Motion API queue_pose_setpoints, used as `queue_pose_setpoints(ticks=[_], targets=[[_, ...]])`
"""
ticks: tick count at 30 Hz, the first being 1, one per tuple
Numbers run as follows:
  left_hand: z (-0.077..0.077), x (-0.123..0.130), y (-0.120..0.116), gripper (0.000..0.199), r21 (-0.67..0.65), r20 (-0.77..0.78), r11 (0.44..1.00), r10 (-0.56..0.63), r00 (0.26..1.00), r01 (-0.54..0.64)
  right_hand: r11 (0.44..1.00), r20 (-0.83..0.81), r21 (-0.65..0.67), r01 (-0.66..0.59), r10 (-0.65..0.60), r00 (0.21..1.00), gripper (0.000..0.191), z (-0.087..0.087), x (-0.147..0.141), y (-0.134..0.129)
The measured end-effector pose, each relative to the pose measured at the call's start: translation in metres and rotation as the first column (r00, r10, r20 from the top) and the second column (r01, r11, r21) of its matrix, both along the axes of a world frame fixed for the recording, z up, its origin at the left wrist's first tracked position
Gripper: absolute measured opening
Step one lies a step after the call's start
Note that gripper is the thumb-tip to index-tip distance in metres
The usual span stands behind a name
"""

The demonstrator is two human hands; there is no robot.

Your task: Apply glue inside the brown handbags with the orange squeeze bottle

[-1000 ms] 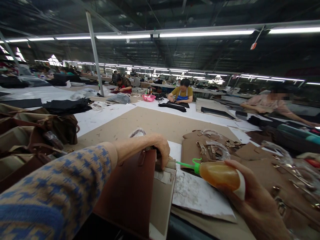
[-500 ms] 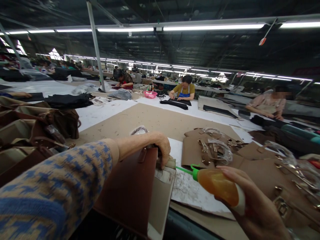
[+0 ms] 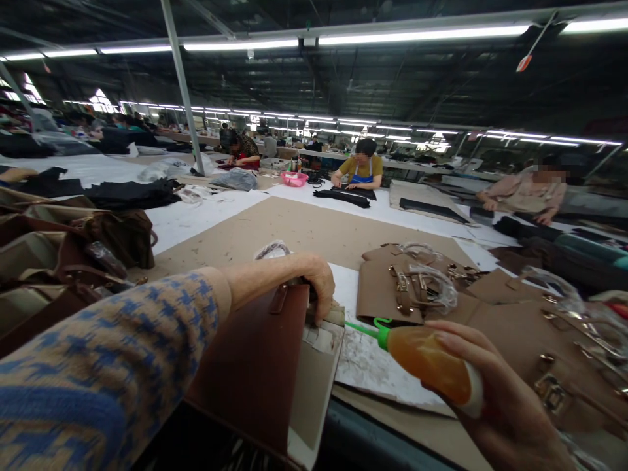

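A brown handbag with a pale lining lies on its side at the table's near edge. Over its far end reaches my left hand, fingers curled down and closed on the bag's edge by the lining; the fingertips are partly hidden. My right hand is wrapped round a glue bottle of amber liquid with a green cap. The bottle is tilted sideways, its thin green nozzle pointing left at the bag's edge, close to my left fingers. Whether the tip touches the edge I cannot tell.
Taupe bag pieces with wrapped handles and metal buckles lie on the right. Several brown bags stand on the left. Brown board covers the table's middle. Co-workers sit across the table, near a pink basket.
The view has tilted slightly. Both hands, the bag and the bottle keep nearly the same places. Co-workers' hands at the far side have shifted a little.
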State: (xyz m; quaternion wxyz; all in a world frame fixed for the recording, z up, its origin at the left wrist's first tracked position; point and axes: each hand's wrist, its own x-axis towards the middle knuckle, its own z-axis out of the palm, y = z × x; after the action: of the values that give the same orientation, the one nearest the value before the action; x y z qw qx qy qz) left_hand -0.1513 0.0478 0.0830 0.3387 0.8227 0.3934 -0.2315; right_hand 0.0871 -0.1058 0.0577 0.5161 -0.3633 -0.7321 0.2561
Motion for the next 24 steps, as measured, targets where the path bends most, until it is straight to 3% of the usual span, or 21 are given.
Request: queue_pose_setpoints(ticks=[3,5,13,24], targets=[[0.007,0.007,0.0,0.027,-0.165,-0.218,0.986,-0.067,0.974,0.03,0.998,0.084,0.041,-0.046,0.043,0.996,0.029,-0.008,0.01,0.006],[0.012,0.01,-0.002,0.027,-0.186,-0.259,0.982,-0.075,0.963,0.027,0.997,0.116,0.071,-0.038,0.029,0.993,0.03,-0.011,0.014,0.011],[0.033,0.011,-0.019,0.02,0.021,-0.264,1.0,0.008,0.964,-0.003,0.997,0.204,0.02,0.073,-0.075,0.976,0.038,-0.019,0.013,0.013],[0.026,0.008,-0.021,0.021,0.175,-0.271,0.984,0.007,0.963,0.042,0.975,0.173,-0.129,0.184,-0.16,0.972,0.045,-0.021,0.003,0.006]])
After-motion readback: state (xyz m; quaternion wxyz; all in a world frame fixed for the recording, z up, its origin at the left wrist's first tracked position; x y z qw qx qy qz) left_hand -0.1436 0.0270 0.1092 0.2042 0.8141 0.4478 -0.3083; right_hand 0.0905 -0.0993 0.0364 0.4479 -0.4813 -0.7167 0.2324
